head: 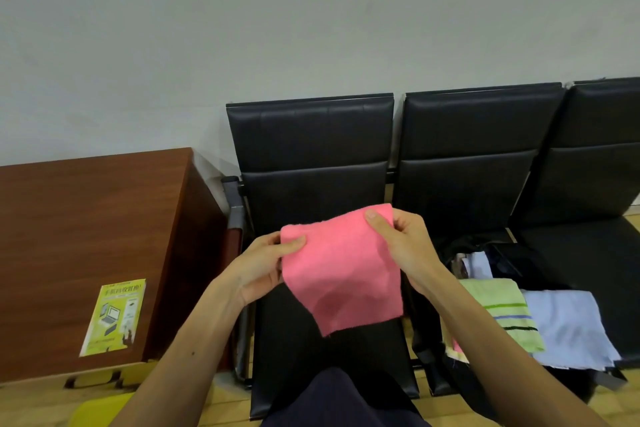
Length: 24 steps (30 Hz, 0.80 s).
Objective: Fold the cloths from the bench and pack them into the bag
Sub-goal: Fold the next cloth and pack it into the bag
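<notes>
The left hand (258,265) and right hand (401,243) each pinched a top corner of the pink cloth (341,270), held above the black bench (311,135) with its fold barely begun. A green cloth (502,308) and a blue cloth (568,326) waited on the next seat. The dark bag (512,253) behind them perhaps already held some. A grey wall stood behind, with a wooden cabinet (86,218) to the left.

The pink cloth (341,274) hangs unfolded at centre. The green striped cloth (502,312) and pale blue cloth (568,326) lie touching on the bench (311,135) at 4 o'clock, black bag (519,255) behind.
</notes>
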{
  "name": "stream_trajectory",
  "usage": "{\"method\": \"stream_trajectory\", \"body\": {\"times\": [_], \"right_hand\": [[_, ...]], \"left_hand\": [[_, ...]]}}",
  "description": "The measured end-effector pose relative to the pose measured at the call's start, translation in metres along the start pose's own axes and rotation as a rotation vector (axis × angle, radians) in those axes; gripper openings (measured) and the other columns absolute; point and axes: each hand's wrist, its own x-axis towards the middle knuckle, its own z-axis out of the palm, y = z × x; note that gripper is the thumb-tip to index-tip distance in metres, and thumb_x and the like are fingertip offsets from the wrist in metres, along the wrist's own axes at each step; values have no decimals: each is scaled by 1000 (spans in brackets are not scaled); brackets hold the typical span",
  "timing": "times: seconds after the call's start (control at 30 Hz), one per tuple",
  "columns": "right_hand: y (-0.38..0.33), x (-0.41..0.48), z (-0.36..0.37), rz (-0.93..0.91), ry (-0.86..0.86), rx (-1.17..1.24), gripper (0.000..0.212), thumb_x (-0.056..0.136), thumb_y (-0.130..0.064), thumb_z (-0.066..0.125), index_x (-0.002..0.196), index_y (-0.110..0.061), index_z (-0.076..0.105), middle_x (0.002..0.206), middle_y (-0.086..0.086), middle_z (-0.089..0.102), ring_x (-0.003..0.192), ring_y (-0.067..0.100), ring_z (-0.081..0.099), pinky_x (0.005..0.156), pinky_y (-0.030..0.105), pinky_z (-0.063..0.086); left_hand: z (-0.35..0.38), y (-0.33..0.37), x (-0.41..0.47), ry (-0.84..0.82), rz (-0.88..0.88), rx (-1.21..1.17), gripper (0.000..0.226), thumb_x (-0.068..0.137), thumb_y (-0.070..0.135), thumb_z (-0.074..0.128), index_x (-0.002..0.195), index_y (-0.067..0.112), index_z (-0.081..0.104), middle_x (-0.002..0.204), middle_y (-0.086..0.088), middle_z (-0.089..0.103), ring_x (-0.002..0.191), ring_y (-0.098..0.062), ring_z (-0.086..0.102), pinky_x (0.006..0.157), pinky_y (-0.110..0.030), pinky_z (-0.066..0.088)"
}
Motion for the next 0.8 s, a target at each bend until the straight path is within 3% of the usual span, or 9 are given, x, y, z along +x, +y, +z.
{"method": "stream_trajectory", "body": {"times": [0.1, 0.17, 0.27, 0.37, 0.47, 0.6, 0.67, 0.73, 0.8], "right_hand": [[-11, 8, -8, -26, 14, 44, 22, 97, -28, 59, 99, -14, 75, 90, 8, 74, 89, 24, 71, 81, 42, 57], [-20, 14, -15, -32, 20, 77, 19, 97, -26, 61, 103, -16, 75, 94, 3, 75, 92, 19, 71, 85, 41, 58], [-32, 21, -20, -71, 14, 80, 17, 94, -22, 65, 104, -15, 76, 94, 0, 76, 92, 15, 72, 85, 39, 59], [-42, 24, -20, -82, 18, 104, 23, 91, -30, 68, 89, -8, 76, 86, 9, 73, 82, 22, 70, 82, 44, 57], [-49, 28, -19, 11, 9, 300, 45, 79, -46, 71, 63, -8, 54, 76, 17, 50, 77, 25, 55, 80, 41, 53], [-51, 37, -20, 105, 54, 420, 38, 84, -19, 77, 63, -17, 44, 75, 9, 52, 80, 19, 59, 74, 32, 53], [-54, 37, -22, 80, 54, 328, 18, 86, -11, 74, 84, -19, 58, 77, 3, 64, 82, 17, 65, 71, 29, 54], [-57, 38, -26, 23, 11, 202, 41, 87, -13, 73, 123, -26, 59, 79, 2, 73, 89, 15, 71, 78, 24, 53], [-59, 37, -31, -44, -20, 5, 57, 87, -18, 73, 140, -23, 52, 82, -1, 77, 97, 6, 71, 88, 16, 46]], "left_hand": [[5, 16, 2, 55, 104, -5, 39, 78, 24, 73, 114, 24, 59, 123, -8, 67, 112, -27, 67, 97, -48, 54], [8, 30, 4, 84, 160, 32, 45, 80, 24, 75, 121, 20, 56, 126, -10, 63, 112, -28, 66, 96, -50, 55], [12, 49, 6, 159, 243, 70, 50, 85, 15, 75, 129, 12, 52, 123, -11, 63, 107, -27, 67, 87, -41, 58], [14, 66, 8, 266, 336, 123, 57, 80, 15, 80, 128, 12, 50, 119, -7, 61, 104, -23, 65, 83, -37, 57], [11, 78, 13, 344, 420, 181, 57, 79, 18, 82, 122, 23, 45, 120, -8, 59, 108, -26, 63, 91, -42, 55], [11, 88, 13, 302, 542, 334, 41, 85, 18, 77, 113, 38, 54, 122, -9, 64, 108, -25, 65, 93, -46, 56], [11, 92, 11, 272, 584, 410, 35, 88, 17, 75, 113, 37, 63, 122, -5, 66, 109, -22, 65, 95, -43, 56], [11, 94, 10, 279, 605, 474, 34, 90, 17, 73, 119, 31, 66, 123, -1, 66, 112, -19, 63, 98, -39, 54], [9, 95, 9, 300, 600, 514, 37, 90, 17, 72, 126, 25, 66, 124, 1, 66, 112, -16, 63, 99, -35, 52]]}}
